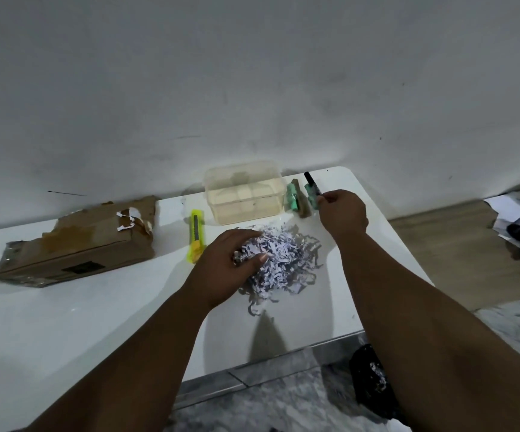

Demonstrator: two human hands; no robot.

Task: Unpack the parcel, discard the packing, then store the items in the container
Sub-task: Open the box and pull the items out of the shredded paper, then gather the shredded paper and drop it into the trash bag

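- We see a white worktop (96,307) set against a grey wall, with both bare forearms reaching over it
- The left hand (224,263) lies on a heap of shredded paper (286,260) near the middle of the worktop; its grip is closed on a clump of shreds, thumb pressed into them
- The right hand (343,213) is raised just beyond the heap; its grip pinches a thin black pen-like stick (312,183) that points up and away from us
- What the stick is exactly we cannot tell
- The container (246,193), a clear lidded plastic box, stands at the far edge of the worktop near the wall; its lid is on
- Through its walls we make out pale block shapes filling the lower part, too blurred to name
- Just right of the container lie two small green items (293,198), side by side, with something brown between them; the right hand is just beside them
- A yellow cutter (195,236) lies left of the heap, between the container and the left hand, pointing towards the wall
- The parcel (78,241), a flattened brown cardboard box with torn tape and a ripped label, lies well to the left on the worktop; its far end is torn open, and we cannot see inside
- On the floor under the right forearm sits a black bag (369,378) with a few white shreds showing in it
- Dark objects lie on the floor at the far right, too dim to name
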